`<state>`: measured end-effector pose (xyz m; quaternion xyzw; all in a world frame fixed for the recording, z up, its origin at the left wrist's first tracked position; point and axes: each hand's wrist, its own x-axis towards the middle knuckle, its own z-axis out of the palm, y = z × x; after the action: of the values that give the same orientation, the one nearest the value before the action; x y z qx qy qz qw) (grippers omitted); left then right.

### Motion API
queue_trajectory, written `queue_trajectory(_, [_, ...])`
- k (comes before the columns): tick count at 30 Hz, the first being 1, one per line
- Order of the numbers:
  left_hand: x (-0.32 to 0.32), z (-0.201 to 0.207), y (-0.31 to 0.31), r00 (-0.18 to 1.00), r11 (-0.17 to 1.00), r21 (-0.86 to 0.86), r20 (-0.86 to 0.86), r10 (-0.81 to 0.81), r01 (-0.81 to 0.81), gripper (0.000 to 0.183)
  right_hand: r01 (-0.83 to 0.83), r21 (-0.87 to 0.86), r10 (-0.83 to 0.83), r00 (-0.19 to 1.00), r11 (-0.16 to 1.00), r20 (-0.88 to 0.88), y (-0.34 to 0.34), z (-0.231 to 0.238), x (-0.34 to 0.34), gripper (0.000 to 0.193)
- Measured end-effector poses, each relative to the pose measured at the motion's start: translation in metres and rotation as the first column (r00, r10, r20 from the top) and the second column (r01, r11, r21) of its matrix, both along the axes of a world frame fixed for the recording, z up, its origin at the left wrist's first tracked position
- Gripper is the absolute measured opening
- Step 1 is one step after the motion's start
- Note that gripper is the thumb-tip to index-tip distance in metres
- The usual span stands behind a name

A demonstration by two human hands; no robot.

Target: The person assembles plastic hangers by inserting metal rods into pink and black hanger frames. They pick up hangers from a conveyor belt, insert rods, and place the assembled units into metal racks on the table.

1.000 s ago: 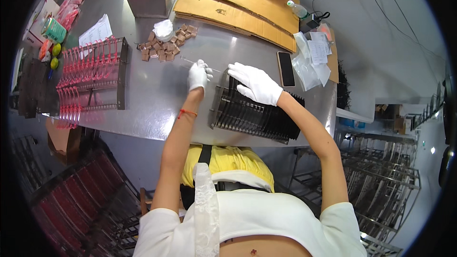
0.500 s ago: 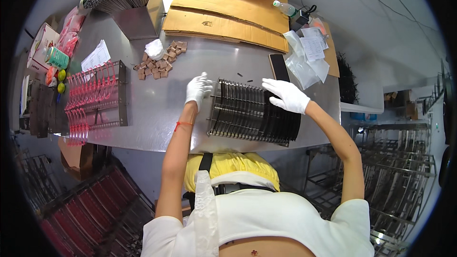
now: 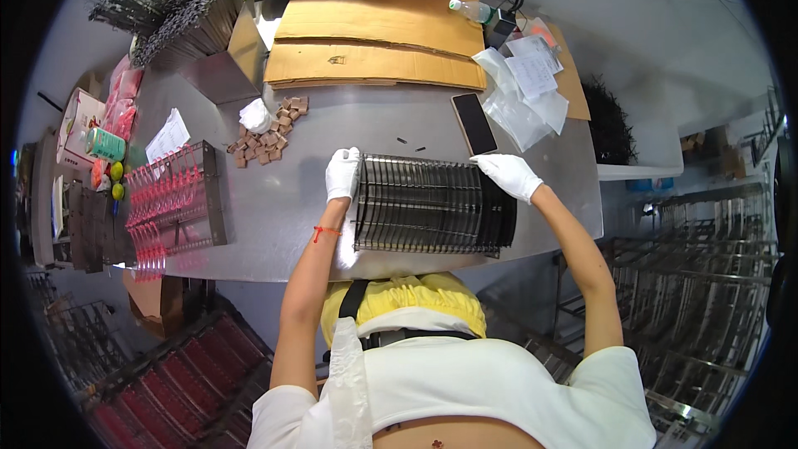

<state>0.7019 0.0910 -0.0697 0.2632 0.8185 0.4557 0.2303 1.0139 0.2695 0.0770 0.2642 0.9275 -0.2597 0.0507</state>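
Note:
A dark metal rack (image 3: 420, 204) with rows of thin wires and black flat pieces packed toward its right side lies on the steel table in front of me. At its far left corner, my left hand (image 3: 342, 173) in a white glove has its fingers closed on the frame. My right hand (image 3: 509, 176), also gloved in white, pinches the far edge near the right corner, its fingers pressed together. Two small dark bits (image 3: 420, 149) rest just beyond the rack. Beyond my right fingertips lies a black phone (image 3: 475, 124).
On the left stands a rack of pink pieces (image 3: 170, 199). Brown blocks (image 3: 270, 140) lie heaped near a white crumpled wad (image 3: 257, 116). Farther back are cardboard sheets (image 3: 374, 37), a metal bin of wires (image 3: 220, 75), a bottle (image 3: 472, 11) and papers (image 3: 532, 73).
My left hand has closed on the rack's left corner, and my right fingers have drawn together at its far edge. The rack now sits straighter. The view has shifted a little.

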Motion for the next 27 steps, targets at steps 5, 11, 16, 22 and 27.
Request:
queue_trajectory(5, [-0.016,0.027,-0.011,0.918,0.944,-0.098,-0.222,-0.328,0.314,0.039,0.021,0.017,-0.019,0.996,1.000,-0.083,0.004,-0.033,-0.003,0.043])
queue_trajectory(11, [-0.003,0.023,-0.024,0.877,0.898,-0.245,-0.234,-0.421,0.366,0.041,0.232,0.034,-0.200,0.898,0.972,-0.391,0.000,-0.043,0.002,0.041])
queue_trajectory(16, [-0.022,0.010,-0.020,0.883,0.872,-0.191,-0.049,-0.467,0.450,0.032,0.153,0.205,-0.041,0.884,0.967,-0.466,0.003,-0.037,0.003,0.033])
queue_trajectory(22, [0.003,0.037,-0.010,0.840,0.942,0.105,0.430,-0.332,0.318,0.029,0.627,-0.210,-0.641,0.610,0.750,-0.465,0.047,-0.059,0.062,0.037])
queue_trajectory(27, [-0.030,0.026,-0.008,0.854,0.923,-0.105,0.430,-0.293,0.370,0.033,0.571,-0.587,-0.724,0.689,0.574,-0.039,-0.007,-0.077,0.127,0.039])
